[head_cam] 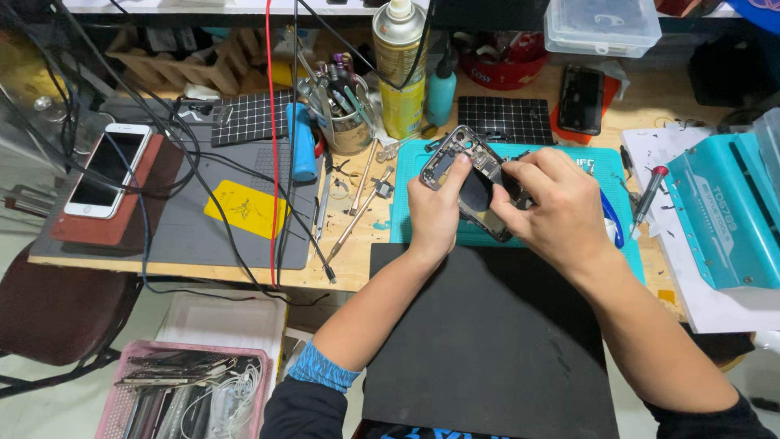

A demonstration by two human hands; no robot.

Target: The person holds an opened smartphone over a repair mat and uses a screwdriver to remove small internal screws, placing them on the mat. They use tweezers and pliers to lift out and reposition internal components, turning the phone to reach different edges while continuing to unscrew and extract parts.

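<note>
Got the stripped dark metal phone frame held up over the teal work mat, my left hand clamped round its edge. My right hand pinches at something inside, probably freeing a small part. Next bit likely needs a steady, gentle pull.

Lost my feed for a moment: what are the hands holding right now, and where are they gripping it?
Both hold an opened phone frame above the teal mat. The left hand grips its left edge, thumb on top; the right hand pinches its right side.
</note>
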